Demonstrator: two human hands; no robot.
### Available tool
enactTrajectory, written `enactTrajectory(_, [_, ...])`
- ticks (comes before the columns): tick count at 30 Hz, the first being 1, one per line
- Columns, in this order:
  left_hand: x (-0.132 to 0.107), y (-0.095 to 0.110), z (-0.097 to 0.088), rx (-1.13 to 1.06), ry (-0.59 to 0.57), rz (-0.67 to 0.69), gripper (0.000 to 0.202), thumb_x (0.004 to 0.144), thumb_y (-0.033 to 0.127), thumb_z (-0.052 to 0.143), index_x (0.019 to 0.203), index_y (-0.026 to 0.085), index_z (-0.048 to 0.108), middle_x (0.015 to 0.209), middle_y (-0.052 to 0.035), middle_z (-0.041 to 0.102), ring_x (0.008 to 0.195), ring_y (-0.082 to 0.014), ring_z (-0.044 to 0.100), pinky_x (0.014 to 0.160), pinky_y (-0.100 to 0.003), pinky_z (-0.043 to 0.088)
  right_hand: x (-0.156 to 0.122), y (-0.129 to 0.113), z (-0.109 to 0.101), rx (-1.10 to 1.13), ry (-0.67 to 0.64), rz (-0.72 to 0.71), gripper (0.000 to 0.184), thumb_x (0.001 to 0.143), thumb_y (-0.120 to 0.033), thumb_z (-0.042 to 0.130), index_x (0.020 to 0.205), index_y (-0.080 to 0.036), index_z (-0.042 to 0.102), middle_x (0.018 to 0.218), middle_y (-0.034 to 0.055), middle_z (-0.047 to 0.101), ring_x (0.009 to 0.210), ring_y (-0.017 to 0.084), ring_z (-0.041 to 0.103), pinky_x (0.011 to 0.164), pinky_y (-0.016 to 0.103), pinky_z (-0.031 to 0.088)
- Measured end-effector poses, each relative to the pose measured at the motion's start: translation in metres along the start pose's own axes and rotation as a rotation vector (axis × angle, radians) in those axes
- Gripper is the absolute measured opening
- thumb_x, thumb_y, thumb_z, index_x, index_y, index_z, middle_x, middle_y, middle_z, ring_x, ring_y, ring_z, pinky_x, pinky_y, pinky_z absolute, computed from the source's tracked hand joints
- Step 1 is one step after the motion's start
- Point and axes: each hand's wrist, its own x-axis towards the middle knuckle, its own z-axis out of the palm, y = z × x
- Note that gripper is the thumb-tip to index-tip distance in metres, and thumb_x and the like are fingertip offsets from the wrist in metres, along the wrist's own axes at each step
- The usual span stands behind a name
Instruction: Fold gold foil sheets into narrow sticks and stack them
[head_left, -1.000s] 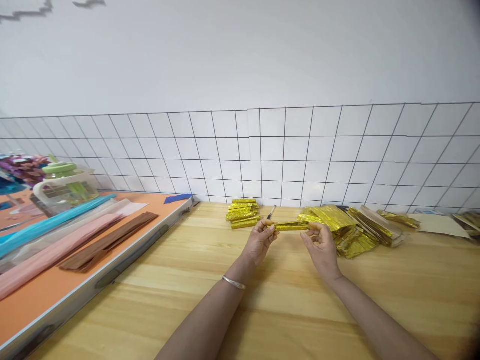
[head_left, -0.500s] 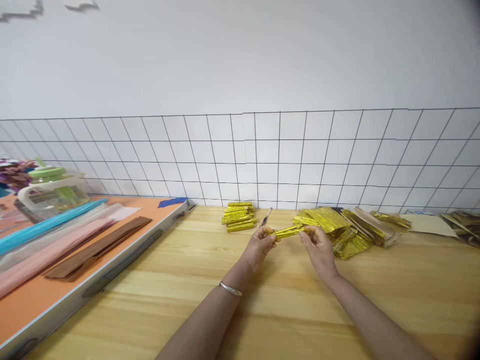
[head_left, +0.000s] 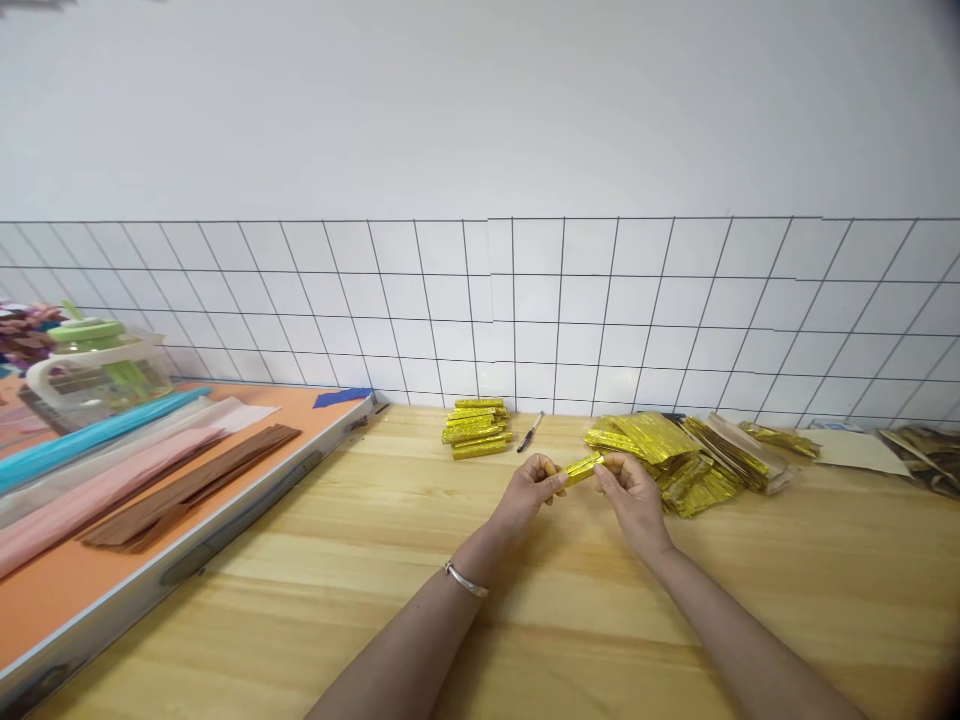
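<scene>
My left hand (head_left: pixel 531 494) and my right hand (head_left: pixel 628 492) pinch the two ends of a folded gold foil strip (head_left: pixel 582 469) just above the wooden table (head_left: pixel 570 620). Both hands are closed on it, fingertips close together. A neat stack of folded gold strips (head_left: pixel 477 428) lies behind my left hand near the wall. A loose heap of gold foil sheets (head_left: pixel 679 455) lies right behind my right hand. A silver bangle is on my left wrist.
A black pen (head_left: pixel 529 432) lies between the stack and the heap. An orange board (head_left: pixel 97 560) at the left carries pink, brown and blue paper strips (head_left: pixel 142 480) and a clear jug with a green lid (head_left: pixel 97 370). A wire grid (head_left: pixel 525 320) lines the wall.
My hands have drawn closer together, and the gold strip between them now looks shorter, folded up. The view has shifted slightly.
</scene>
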Motion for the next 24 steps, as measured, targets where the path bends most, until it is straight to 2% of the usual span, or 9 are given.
enactTrajectory(7, [-0.002, -0.003, 0.006, 0.136, -0.029, 0.0, 0.029, 0.071, 0.034, 0.069, 0.072, 0.015, 0.048, 0.06, 0.0054, 0.046, 0.053, -0.0055, 0.039, 0.051, -0.018, 0.029, 0.006, 0.003, -0.005, -0.046, -0.098, 0.027, 0.029, 0.08, -0.045, 0.055, 0.091, -0.019, 0.056, 0.075, 0.0014, 0.057, 0.063, 0.014, 0.052, 0.058, 0.027, 0.045])
enactTrajectory(12, [-0.006, -0.004, 0.014, 0.212, -0.084, -0.051, 0.027, 0.073, 0.036, 0.066, 0.072, 0.015, 0.049, 0.057, 0.0053, 0.047, 0.048, -0.0064, 0.041, 0.048, -0.019, 0.03, 0.019, -0.001, -0.02, -0.129, -0.246, 0.037, 0.024, 0.074, -0.041, 0.061, 0.083, -0.019, 0.06, 0.063, -0.0022, 0.052, 0.056, 0.013, 0.047, 0.052, 0.025, 0.04])
enactTrajectory(16, [-0.006, 0.009, 0.017, 0.278, -0.057, -0.029, 0.024, 0.071, 0.034, 0.067, 0.072, 0.015, 0.052, 0.061, 0.0039, 0.05, 0.053, -0.007, 0.043, 0.051, -0.019, 0.032, 0.024, -0.011, -0.028, -0.178, -0.354, 0.032, 0.021, 0.072, -0.038, 0.061, 0.082, -0.02, 0.063, 0.059, -0.0039, 0.049, 0.053, 0.011, 0.043, 0.048, 0.023, 0.036])
enactTrajectory(20, [-0.006, 0.028, 0.018, 0.38, -0.031, 0.107, 0.018, 0.072, 0.029, 0.066, 0.081, 0.017, 0.057, 0.072, 0.0014, 0.056, 0.062, -0.0087, 0.047, 0.057, -0.02, 0.035, 0.023, -0.026, -0.029, -0.215, -0.437, -0.004, 0.013, 0.073, -0.033, 0.06, 0.077, -0.021, 0.064, 0.059, -0.0039, 0.047, 0.053, 0.01, 0.039, 0.047, 0.023, 0.032])
enactTrajectory(24, [-0.01, 0.045, 0.023, 0.384, -0.087, 0.185, 0.022, 0.072, 0.027, 0.066, 0.091, 0.019, 0.057, 0.073, 0.0009, 0.055, 0.063, -0.0098, 0.048, 0.056, -0.02, 0.036, 0.021, -0.044, -0.03, -0.249, -0.492, -0.049, 0.011, 0.073, -0.032, 0.059, 0.073, -0.022, 0.064, 0.059, -0.0029, 0.047, 0.053, 0.011, 0.038, 0.046, 0.023, 0.032])
